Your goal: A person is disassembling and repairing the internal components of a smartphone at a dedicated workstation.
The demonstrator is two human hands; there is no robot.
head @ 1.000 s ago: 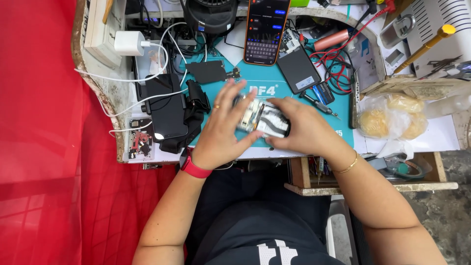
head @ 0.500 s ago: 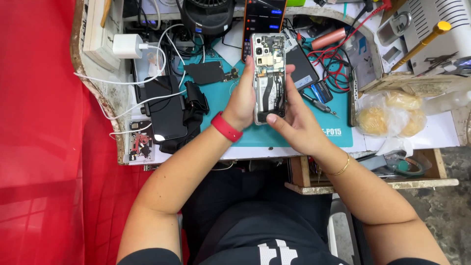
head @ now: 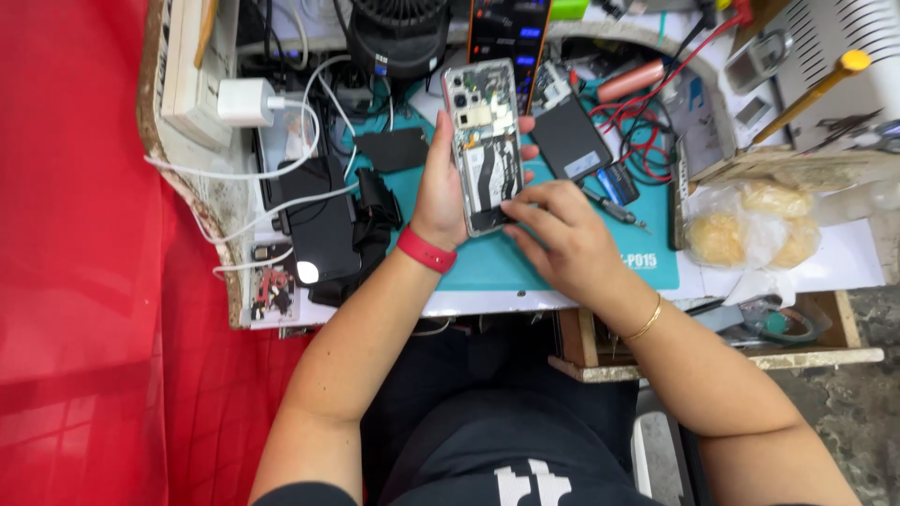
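An opened smartphone (head: 483,141) with its back cover off and its inner boards showing is held upright above the teal work mat (head: 525,262). My left hand (head: 439,187), with a red band on the wrist, grips the phone along its left side. My right hand (head: 562,234), with a thin gold bracelet on the wrist, rests its fingertips on the phone's lower right corner.
A black battery pack (head: 567,136), a screwdriver (head: 614,206) and red wires (head: 647,122) lie right of the phone. Black phones and cases (head: 323,225), a white charger (head: 246,101) and cables sit left. A bag of buns (head: 750,230) lies right. A fan (head: 398,28) stands behind.
The phone was turned from lying sideways between both hands to standing upright in my left hand. My right hand dropped to its lower corner.
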